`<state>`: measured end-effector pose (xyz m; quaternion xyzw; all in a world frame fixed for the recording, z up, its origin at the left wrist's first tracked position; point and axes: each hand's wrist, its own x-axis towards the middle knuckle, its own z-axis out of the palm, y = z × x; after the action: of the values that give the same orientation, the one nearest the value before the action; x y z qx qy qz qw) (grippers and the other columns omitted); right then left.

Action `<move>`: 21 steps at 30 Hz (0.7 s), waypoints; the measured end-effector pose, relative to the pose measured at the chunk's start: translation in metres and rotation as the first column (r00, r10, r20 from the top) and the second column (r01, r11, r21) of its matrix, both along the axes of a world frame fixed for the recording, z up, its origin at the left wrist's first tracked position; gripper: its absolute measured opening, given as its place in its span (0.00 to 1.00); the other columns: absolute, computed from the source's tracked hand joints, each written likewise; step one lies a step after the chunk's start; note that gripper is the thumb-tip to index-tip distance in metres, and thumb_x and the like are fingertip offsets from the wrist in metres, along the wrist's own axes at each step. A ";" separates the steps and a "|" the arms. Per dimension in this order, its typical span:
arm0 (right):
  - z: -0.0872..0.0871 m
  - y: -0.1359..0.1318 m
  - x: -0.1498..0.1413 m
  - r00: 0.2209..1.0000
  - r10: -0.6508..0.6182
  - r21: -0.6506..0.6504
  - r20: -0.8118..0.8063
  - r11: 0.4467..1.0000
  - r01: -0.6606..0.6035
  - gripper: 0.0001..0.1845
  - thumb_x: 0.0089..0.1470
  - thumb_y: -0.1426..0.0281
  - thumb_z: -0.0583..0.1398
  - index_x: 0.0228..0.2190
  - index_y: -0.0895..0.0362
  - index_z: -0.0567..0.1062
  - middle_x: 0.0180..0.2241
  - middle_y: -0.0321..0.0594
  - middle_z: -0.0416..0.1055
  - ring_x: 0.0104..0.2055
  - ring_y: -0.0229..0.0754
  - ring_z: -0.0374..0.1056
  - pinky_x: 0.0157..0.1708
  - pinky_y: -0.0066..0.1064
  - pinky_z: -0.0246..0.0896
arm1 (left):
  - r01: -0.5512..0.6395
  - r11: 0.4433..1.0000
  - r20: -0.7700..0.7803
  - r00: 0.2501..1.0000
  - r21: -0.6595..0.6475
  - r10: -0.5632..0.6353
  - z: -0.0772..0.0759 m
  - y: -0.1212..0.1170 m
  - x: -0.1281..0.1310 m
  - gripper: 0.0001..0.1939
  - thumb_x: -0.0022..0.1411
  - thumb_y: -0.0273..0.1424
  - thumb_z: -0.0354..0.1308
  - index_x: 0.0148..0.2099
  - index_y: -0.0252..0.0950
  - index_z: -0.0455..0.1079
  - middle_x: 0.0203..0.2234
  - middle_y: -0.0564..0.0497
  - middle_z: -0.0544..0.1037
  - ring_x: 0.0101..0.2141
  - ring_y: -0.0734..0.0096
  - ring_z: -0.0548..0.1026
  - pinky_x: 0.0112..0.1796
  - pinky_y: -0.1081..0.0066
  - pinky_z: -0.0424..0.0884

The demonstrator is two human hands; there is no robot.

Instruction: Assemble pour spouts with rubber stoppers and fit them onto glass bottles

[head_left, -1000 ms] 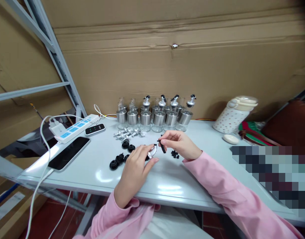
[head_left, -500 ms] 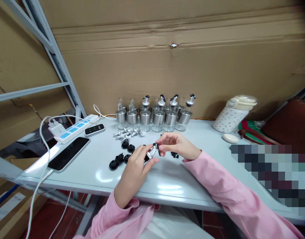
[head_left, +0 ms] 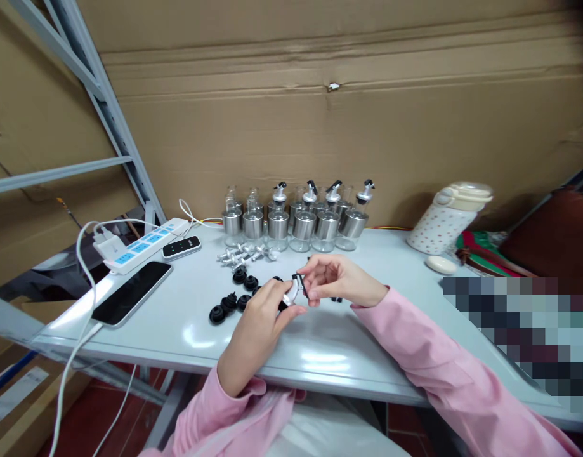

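Note:
Between my two hands, above the table's front half, is a silver pour spout [head_left: 292, 294] with a black flip cap [head_left: 299, 284] at its tip. My left hand [head_left: 260, 324] is closed around the spout's base, which the fingers partly hide. With thumb and fingertips, my right hand [head_left: 336, 279] pinches the black cap. Black ridged stoppers [head_left: 217, 314] lie to the left of my left hand. Behind them is a pile of silver spout pieces [head_left: 246, 255]. Small black parts [head_left: 337, 299] show partly beneath my right hand.
Glass bottles with steel bands [head_left: 278, 225] stand in rows at the back, several with spouts fitted. On the left are a phone [head_left: 132, 295], a power strip [head_left: 146, 246] and a small black-faced device [head_left: 181, 247]. A dotted flask [head_left: 446, 219] and a white oval object [head_left: 440, 264] are at right.
My right hand has tilted slightly and shifted a little right and down at the black cap. My left hand keeps its hold on the spout, almost unmoved.

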<state>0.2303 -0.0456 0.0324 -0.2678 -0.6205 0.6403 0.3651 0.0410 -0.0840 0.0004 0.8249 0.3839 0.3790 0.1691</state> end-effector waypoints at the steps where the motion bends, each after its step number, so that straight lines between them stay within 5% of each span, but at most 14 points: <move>1: 0.000 0.000 0.000 1.000 -0.005 0.000 0.008 1.000 0.005 0.16 0.38 0.77 0.67 0.32 0.62 0.69 0.23 0.33 0.73 0.21 0.33 0.71 0.23 0.23 0.69 | -0.007 1.000 -0.012 1.000 0.007 0.007 0.000 0.000 0.000 0.15 0.63 0.39 0.47 0.48 0.36 0.61 0.38 0.48 0.69 0.38 0.68 0.69 0.39 0.70 0.65; 12: -0.002 -0.001 -0.004 0.992 -0.069 -0.034 0.101 0.997 0.073 0.15 0.38 0.70 0.68 0.30 0.63 0.72 0.20 0.35 0.74 0.21 0.33 0.71 0.23 0.23 0.69 | -0.052 0.998 -0.138 0.989 0.045 0.058 0.002 0.002 0.001 0.13 0.63 0.37 0.47 0.46 0.35 0.62 0.36 0.48 0.70 0.39 0.64 0.69 0.39 0.65 0.66; 21: 0.000 -0.003 -0.006 0.995 -0.094 -0.010 0.039 0.996 0.094 0.12 0.39 0.72 0.67 0.29 0.62 0.73 0.23 0.36 0.74 0.23 0.33 0.71 0.25 0.25 0.70 | -0.055 0.998 -0.097 0.994 -0.017 0.053 0.006 -0.004 0.001 0.12 0.66 0.35 0.42 0.47 0.36 0.60 0.39 0.48 0.68 0.40 0.65 0.67 0.41 0.65 0.64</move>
<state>0.2242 -0.0487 0.0328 -0.3110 -0.6105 0.6206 0.3813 0.0418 -0.0880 0.0062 0.8299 0.4174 0.3391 0.1482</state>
